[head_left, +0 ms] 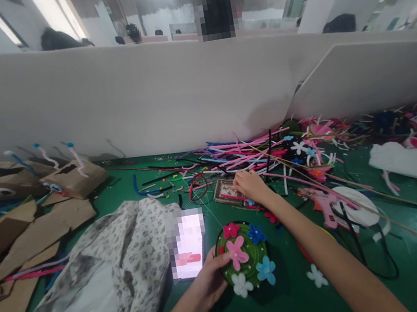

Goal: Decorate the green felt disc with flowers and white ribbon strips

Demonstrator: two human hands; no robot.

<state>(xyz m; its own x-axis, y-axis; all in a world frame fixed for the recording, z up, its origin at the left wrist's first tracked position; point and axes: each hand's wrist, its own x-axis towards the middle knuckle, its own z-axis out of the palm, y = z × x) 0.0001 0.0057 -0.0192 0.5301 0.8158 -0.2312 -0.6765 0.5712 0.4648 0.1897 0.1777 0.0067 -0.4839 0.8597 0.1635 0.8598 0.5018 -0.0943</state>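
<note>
My left hand [211, 278] is closed on the left edge of a round green coiled pipe-cleaner disc [250, 268], its thumb lying over the front. Pink, red, blue, light blue and white flowers with small pearl-like centres sit on the disc. Farther forward, my right hand [250, 185] reaches to the right side of a small cardboard tray [221, 200] of tiny pale beads. Its fingers are bent down and drawn together; whatever is between the tips is hidden. A loose white flower [317, 276] lies under my right forearm.
A lit phone [188, 243] and a patterned cloth [108, 272] lie left of the disc. Cardboard boxes [73, 180] stand far left. Loose pipe cleaners [232, 155] are heaped before the white partition [143, 92]. A pink glue gun [325, 206] lies right of my forearm.
</note>
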